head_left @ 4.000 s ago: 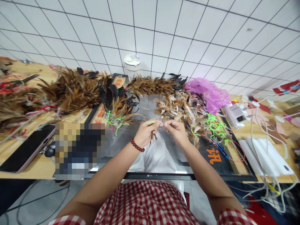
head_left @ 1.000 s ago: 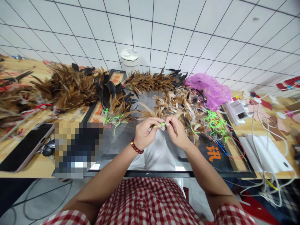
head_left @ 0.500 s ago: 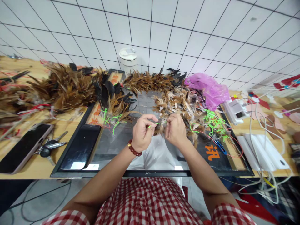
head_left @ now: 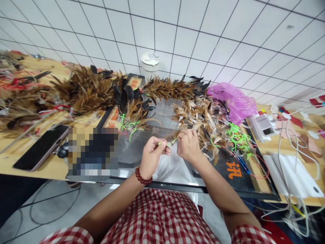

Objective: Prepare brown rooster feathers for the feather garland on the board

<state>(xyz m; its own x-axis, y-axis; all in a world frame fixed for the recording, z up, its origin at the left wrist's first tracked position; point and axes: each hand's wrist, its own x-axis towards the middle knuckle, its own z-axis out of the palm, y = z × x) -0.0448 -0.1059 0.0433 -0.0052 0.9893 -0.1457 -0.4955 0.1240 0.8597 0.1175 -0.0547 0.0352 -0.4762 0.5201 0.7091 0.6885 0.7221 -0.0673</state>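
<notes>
Close together over the dark glass panel [head_left: 132, 152], my two hands hold a short length of bright green string [head_left: 174, 139]. My left hand [head_left: 152, 152] pinches one end between thumb and fingers, with a bead bracelet on its wrist. The fingers of my right hand [head_left: 188, 144] are curled closed on the other end. Some small feather bits seem to hang between the hands, too blurred to make out. Just beyond my right hand lies a pile of loose brown and white feathers [head_left: 195, 115]. A tangle of green strings [head_left: 238, 137] rests to its right.
A long feather bundle [head_left: 172, 88] stretches along the back, near a white lidded container [head_left: 149, 64]. Bigger brown feather bunches [head_left: 86, 88] lie left, above a phone [head_left: 42, 147]. On the right are a pink plastic bag [head_left: 232, 98], a blue tool [head_left: 243, 164] and cabled white boxes [head_left: 291, 173].
The view has turned slightly, so the table's things sit further right. My hands have lowered a little toward me, still holding the green string, and my left fingers have spread somewhat.
</notes>
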